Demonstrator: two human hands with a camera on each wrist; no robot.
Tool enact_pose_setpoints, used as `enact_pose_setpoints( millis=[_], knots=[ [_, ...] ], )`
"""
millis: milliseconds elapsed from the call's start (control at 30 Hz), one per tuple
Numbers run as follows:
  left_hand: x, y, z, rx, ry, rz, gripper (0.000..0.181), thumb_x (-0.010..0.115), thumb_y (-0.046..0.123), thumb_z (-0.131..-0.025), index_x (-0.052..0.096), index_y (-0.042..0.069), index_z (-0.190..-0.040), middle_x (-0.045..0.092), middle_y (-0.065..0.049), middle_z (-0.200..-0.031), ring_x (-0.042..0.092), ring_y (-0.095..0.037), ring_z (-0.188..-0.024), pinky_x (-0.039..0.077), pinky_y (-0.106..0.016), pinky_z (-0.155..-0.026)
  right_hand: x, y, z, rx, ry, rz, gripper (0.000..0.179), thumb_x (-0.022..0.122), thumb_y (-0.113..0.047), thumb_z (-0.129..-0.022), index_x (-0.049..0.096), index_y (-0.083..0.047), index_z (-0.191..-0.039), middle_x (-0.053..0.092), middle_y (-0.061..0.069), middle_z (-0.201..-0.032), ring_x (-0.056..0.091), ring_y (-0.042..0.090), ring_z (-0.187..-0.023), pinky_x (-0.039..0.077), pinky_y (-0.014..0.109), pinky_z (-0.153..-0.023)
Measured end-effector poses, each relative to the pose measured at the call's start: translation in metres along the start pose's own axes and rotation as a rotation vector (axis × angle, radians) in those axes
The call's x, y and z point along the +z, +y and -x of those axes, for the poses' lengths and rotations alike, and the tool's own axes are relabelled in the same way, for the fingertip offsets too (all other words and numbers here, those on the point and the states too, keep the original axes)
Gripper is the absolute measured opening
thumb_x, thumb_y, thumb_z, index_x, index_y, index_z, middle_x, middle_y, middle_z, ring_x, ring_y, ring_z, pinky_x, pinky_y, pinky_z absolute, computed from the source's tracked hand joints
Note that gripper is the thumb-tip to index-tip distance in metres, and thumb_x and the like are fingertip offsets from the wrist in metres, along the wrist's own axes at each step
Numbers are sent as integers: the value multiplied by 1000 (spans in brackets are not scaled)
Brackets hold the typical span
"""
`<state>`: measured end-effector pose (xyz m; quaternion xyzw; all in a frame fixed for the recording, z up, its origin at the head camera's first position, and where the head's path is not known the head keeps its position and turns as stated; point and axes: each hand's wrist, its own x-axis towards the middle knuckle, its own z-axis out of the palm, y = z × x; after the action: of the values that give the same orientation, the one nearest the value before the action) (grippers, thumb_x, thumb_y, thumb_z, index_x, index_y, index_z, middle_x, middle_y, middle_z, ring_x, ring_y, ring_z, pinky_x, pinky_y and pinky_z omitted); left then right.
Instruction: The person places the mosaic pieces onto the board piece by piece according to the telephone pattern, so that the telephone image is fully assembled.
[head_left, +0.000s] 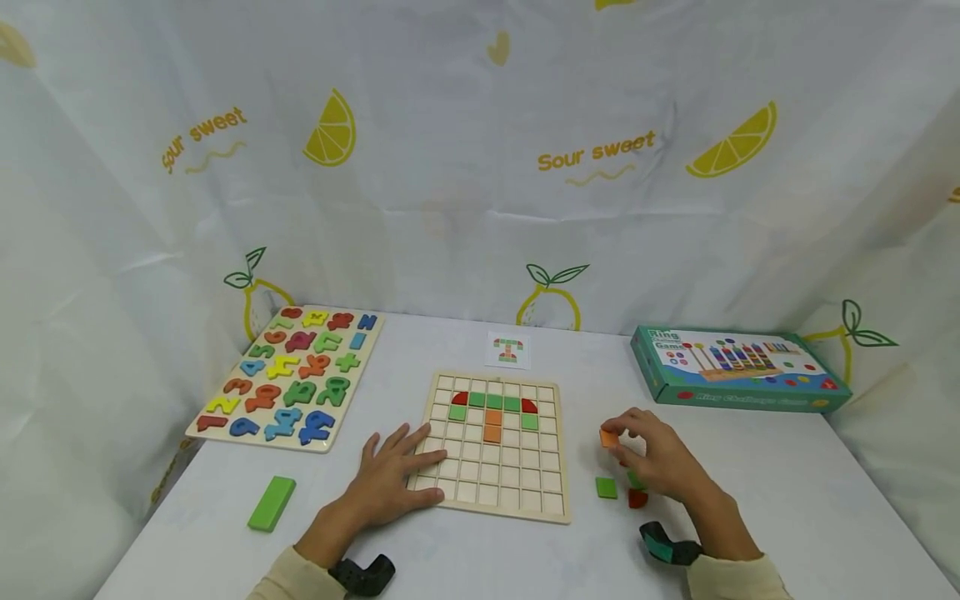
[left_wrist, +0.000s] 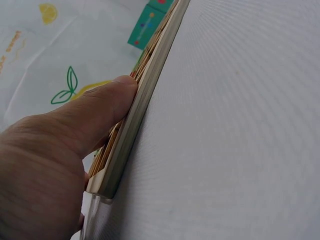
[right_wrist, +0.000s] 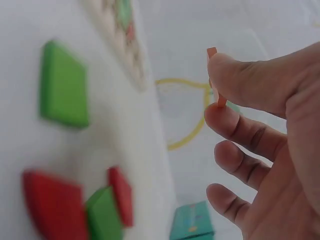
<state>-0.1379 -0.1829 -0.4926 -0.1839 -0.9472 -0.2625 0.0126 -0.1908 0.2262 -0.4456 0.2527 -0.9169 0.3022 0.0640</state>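
Note:
My left hand (head_left: 392, 477) rests with spread fingers on the left front part of a wooden grid board (head_left: 510, 504). The left wrist view shows its thumb (left_wrist: 107, 97) lying on the board's edge. Green, red and orange tiles sit in the board's upper cells, with two orange tiles (head_left: 492, 425) stacked in a column below the green row. Right of the board, my right hand (head_left: 663, 458) pinches an orange square tile (head_left: 608, 438) between thumb and fingertip, raised above the table. Under and beside that hand lie a green square tile (head_left: 607, 488), a red curved tile (head_left: 637, 498) and others partly hidden.
Behind the board lies a small pattern card (head_left: 508, 350). A letter-and-number puzzle board (head_left: 285, 379) is at the left, with a green block (head_left: 272, 503) in front of it. At the back right stands a green game box (head_left: 742, 371). A printed curtain (head_left: 450, 192) hangs behind the table.

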Motion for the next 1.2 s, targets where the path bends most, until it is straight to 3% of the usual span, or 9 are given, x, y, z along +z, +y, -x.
enact_pose_setpoints(
  millis=[133, 267, 467, 833, 1200],
  knots=[
    [0, 0, 0, -1, -2, 0, 60, 67, 61, -80, 64, 28, -130, 36, -3, -152, 20, -36, -141, 1, -67, -104, -8, -19, -3, -48, 55, 4, 30, 76, 0, -81, 70, -10, -108, 60, -9, -99, 54, 21, -94, 49, 41, -73],
    [0, 0, 0, -2, -3, 0, 60, 67, 61, -80, 64, 28, -130, 36, -3, -152, 20, -36, -141, 1, -67, -104, -11, -39, -7, -159, 130, 25, 31, 78, 1, -78, 71, -10, -106, 61, -9, -98, 54, 15, -92, 50, 34, -71],
    [1, -1, 1, -7, 3, -9, 60, 67, 62, -80, 64, 28, -129, 36, -3, -152, 20, -36, -141, 2, -67, -105, -7, -63, -15, -249, 187, 14, 29, 81, -2, -76, 71, -12, -102, 61, -11, -95, 53, 12, -92, 49, 36, -73],
    [1, -1, 0, 2, 6, -1, 60, 67, 61, -80, 65, 28, -129, 36, -3, -152, 21, -36, -141, 2, -67, -104, 26, -99, -30, -242, 210, -61, 22, 80, -14, -80, 72, -11, -100, 59, -9, -97, 51, 15, -95, 42, 42, -75],
    [0, 0, 0, -7, 9, -7, 60, 68, 61, -79, 65, 28, -129, 37, -4, -152, 21, -36, -141, 2, -67, -105, 66, -110, -44, -162, 206, -123, 23, 80, -10, -79, 73, -8, -101, 60, -6, -97, 51, 17, -96, 43, 43, -78]
  ],
)
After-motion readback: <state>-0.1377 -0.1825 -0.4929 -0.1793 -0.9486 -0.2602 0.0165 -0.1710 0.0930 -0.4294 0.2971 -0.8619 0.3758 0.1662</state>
